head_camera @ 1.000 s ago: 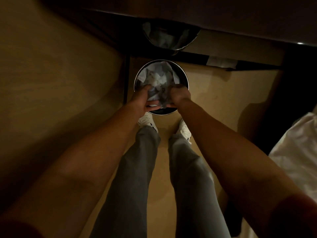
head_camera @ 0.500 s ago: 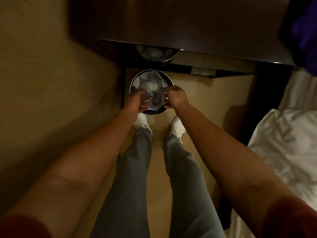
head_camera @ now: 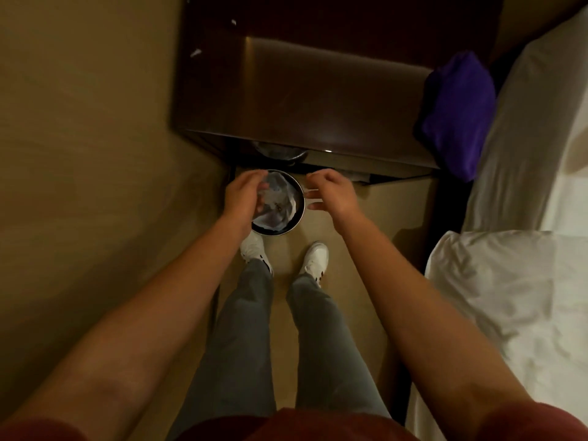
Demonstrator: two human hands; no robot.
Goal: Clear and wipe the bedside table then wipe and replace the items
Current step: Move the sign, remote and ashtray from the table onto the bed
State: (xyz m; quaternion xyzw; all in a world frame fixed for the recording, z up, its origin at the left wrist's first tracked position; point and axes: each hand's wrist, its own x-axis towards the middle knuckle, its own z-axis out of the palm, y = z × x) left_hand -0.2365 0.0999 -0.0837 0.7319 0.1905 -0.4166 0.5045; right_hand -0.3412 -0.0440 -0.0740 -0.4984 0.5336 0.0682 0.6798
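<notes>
A small round metal bin (head_camera: 274,232) stands on the floor in front of the dark wooden bedside table (head_camera: 318,90), with crumpled white paper (head_camera: 281,202) inside it. My left hand (head_camera: 243,195) hovers over the bin's left rim, fingers loosely curled and holding nothing I can see. My right hand (head_camera: 332,192) is just right of the bin, fingers relaxed and pointing left, also holding nothing. A purple cloth (head_camera: 455,116) lies bunched at the table's right edge, beside the bed. Two small white scraps (head_camera: 195,53) lie on the table's far left.
A bed with white sheets (head_camera: 509,297) fills the right side. A beige wall (head_camera: 79,154) runs along the left. My legs and white shoes (head_camera: 315,259) stand on the narrow strip of floor between them, right behind the bin.
Both hands have let go of the crumpled paper and lifted off the bin, moving apart. My view has risen, so the table top and purple cloth now show.
</notes>
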